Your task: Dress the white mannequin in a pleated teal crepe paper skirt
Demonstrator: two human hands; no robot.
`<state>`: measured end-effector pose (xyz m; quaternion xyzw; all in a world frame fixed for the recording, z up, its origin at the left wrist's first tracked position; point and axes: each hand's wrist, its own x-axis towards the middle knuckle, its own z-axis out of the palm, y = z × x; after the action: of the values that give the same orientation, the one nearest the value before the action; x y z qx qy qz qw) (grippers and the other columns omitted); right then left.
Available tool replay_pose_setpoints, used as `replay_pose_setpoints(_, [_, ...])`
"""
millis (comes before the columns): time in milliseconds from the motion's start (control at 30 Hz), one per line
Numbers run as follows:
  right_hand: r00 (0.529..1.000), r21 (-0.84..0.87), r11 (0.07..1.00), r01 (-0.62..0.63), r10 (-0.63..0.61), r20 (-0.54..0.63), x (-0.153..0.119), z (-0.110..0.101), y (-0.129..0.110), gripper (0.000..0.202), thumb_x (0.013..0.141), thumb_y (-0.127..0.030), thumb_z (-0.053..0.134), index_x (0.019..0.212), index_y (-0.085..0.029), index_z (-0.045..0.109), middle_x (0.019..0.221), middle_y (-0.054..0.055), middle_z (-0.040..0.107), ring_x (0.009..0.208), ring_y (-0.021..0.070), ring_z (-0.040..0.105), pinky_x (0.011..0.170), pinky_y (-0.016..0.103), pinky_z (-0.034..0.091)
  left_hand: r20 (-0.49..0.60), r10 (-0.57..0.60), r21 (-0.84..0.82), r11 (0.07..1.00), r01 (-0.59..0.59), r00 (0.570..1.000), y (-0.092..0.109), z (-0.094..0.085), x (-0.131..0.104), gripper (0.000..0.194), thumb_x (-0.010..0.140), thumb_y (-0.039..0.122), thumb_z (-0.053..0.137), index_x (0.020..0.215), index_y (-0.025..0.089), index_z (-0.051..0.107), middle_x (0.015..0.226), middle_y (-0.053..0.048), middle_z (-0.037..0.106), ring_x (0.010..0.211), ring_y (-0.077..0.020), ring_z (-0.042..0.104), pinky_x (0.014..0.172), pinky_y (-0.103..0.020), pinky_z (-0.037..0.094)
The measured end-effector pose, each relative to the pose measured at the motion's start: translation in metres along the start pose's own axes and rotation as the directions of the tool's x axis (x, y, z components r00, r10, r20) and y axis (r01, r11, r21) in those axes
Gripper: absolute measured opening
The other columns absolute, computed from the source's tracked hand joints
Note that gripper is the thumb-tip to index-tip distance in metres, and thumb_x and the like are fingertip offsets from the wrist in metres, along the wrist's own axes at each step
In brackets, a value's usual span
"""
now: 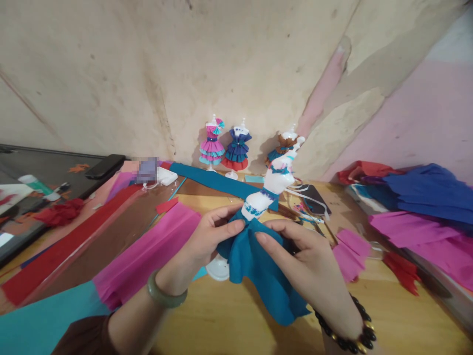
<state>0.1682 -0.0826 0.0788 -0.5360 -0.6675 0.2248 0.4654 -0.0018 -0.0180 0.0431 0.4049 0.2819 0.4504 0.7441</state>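
Note:
A small white mannequin (275,181) leans to the upper right between my hands, with bits of teal stuck on its chest and hips. A teal crepe paper skirt (264,268) hangs from its lower hips in loose folds. My left hand (218,229) is closed on the gathered top edge of the paper at the mannequin's left side, thumb in front. On the other side, my right hand (295,251) pinches the same teal paper between thumb and fingers. The mannequin's round white base (218,268) shows below my left hand, partly covered by the paper.
Three dressed mini mannequins, one in pink (212,144), stand along the wall. A teal strip (214,182), a magenta sheet (148,251) and a red strip (74,241) lie to the left. Blue paper (432,192) is piled right, near a dark phone (314,199).

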Motion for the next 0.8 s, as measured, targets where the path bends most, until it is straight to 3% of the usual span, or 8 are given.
replay_pose_setpoints(233, [0.996,0.008,0.999,0.04,-0.041,0.08,-0.0005,0.0017,-0.004,0.015,0.091,-0.027,0.06,0.08,-0.021,0.069,0.07,-0.003,0.069,0.062,0.0121,0.062,0.06,0.02,0.049,-0.01,-0.012,0.002,1.0,0.012,1.0,0.0013,0.0034,-0.0013,0.045,0.063,0.027,0.087,0.106,0.02,0.075,0.116,-0.01,0.073,0.107,-0.0285,0.065,0.086,-0.033,0.05])
replay_pose_setpoints(433, [0.992,-0.024,1.0,0.016,-0.013,0.124,-0.0005,0.0024,-0.0055,0.026,0.094,-0.033,0.055,0.075,-0.02,0.066,0.064,-0.002,0.062,0.057,0.0122,0.055,0.055,0.022,0.046,-0.018,-0.004,0.029,1.0,0.004,1.0,0.003,0.0063,-0.0034,0.044,0.064,0.027,0.085,0.106,0.02,0.075,0.114,-0.01,0.073,0.108,-0.029,0.065,0.086,-0.034,0.05])
replay_pose_setpoints(800, [0.998,0.012,1.0,0.003,-0.004,0.064,-0.0023,0.0055,-0.0049,0.023,0.094,-0.03,0.056,0.076,-0.02,0.067,0.068,-0.002,0.067,0.06,0.0118,0.058,0.057,0.02,0.047,0.027,0.02,0.036,0.999,-0.021,0.999,0.0015,0.0069,-0.003,0.039,0.065,0.027,0.084,0.103,0.021,0.076,0.11,-0.007,0.075,0.103,-0.0263,0.067,0.087,-0.033,0.05])
